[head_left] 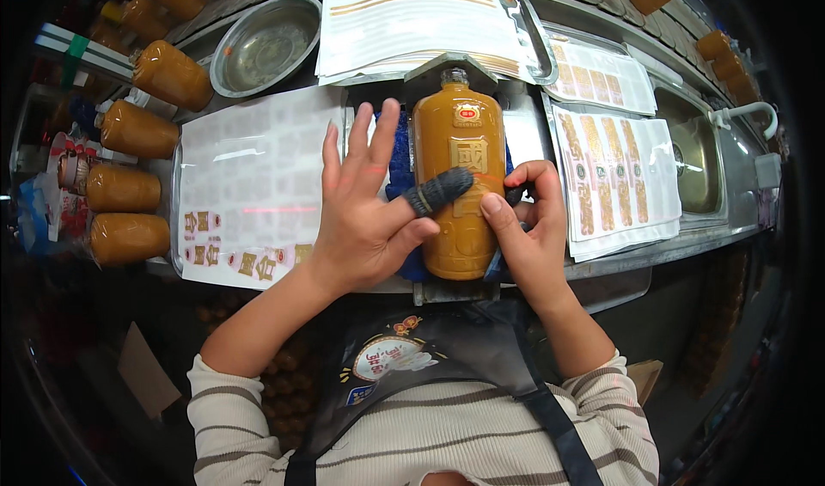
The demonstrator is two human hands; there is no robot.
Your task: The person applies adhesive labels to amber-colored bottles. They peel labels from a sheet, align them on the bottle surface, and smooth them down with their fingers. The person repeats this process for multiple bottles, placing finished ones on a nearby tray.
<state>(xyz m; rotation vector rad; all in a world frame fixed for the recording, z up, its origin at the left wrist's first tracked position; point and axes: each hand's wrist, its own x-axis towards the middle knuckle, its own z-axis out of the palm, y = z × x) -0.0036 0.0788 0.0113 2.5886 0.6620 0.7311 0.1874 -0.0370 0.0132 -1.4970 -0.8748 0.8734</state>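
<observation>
An amber-brown bottle [460, 241] with a clear neck lies in front of me, neck pointing away, in a metal holder [451, 67]. It bears a small red and gold emblem [467, 115] and gold characters [467, 155] down its face. My left hand [365, 215] is open, its fingers spread. A dark knitted finger cover [440, 191] sits on its index finger, whose tip touches the bottle by the gold characters. My right hand [534, 232] is closed at the bottle's right side, thumb pressed on its face, fingers curled. One of those fingers wears a black cover [518, 193].
Left lies a white decal sheet [258, 155] with several gold pieces. A metal bowl [266, 45] and a tray of striped sheets [421, 30] stand behind. Gold decal sheets [612, 172] and a sink [690, 155] are right. Brown bottles [129, 238] line the left edge.
</observation>
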